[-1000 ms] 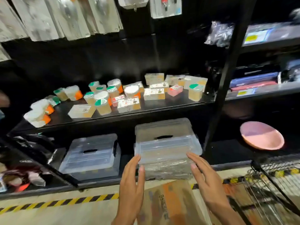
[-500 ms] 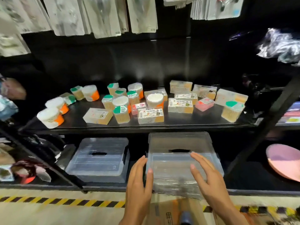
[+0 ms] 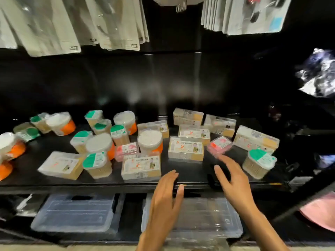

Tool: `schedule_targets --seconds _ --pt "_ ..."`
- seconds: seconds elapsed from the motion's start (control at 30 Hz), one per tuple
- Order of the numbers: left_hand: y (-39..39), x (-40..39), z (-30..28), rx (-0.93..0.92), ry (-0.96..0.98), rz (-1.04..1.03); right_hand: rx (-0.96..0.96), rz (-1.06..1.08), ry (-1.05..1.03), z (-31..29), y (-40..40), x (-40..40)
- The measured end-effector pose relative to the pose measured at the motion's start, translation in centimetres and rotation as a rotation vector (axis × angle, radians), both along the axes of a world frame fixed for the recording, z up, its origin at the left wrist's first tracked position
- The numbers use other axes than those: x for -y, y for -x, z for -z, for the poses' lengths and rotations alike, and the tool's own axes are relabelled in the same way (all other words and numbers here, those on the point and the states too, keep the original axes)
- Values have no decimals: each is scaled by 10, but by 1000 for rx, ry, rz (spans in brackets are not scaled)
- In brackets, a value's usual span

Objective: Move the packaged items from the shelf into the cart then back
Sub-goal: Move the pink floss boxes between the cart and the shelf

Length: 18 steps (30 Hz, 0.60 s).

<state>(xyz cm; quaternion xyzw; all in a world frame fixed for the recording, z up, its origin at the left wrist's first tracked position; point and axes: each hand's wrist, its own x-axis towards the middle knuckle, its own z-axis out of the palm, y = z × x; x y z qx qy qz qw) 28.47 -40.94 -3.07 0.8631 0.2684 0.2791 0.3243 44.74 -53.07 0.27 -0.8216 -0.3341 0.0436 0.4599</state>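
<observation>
Several small packaged items lie on a black shelf (image 3: 192, 178): rectangular clear boxes such as one at the front (image 3: 141, 167) and one behind it (image 3: 185, 149), round tubs with orange bases (image 3: 150, 142), green-lidded tubs (image 3: 97, 164) and a pink packet (image 3: 220, 145). My left hand (image 3: 165, 198) hovers open over the shelf's front edge, holding nothing. My right hand (image 3: 231, 178) reaches over the shelf with fingers spread, its tips just short of the pink packet. The cart is out of view.
Two clear lidded bins (image 3: 76, 212) (image 3: 203, 218) sit on the lower shelf under my hands. Flat hanging packs (image 3: 108, 22) dangle above the shelf. A pink bowl (image 3: 320, 214) shows at the lower right, beyond a black upright.
Both hands have let go of the right clear bin on the lower shelf and risen to the upper shelf's front edge. The view has tilted upward.
</observation>
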Motion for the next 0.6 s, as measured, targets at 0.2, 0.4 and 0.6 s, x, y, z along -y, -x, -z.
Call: schedule_targets --seconds 0.2,0.4,0.6 --pt "-55 -35 20 -127 -280 202 63 152 103 22 -91 -51" --pt "-75 -73 51 -229 -537 377 -86 284 327 48 -138 -83" --pt "-73 -77 57 -316 -631 419 -158 325 416 54 -143 -80"
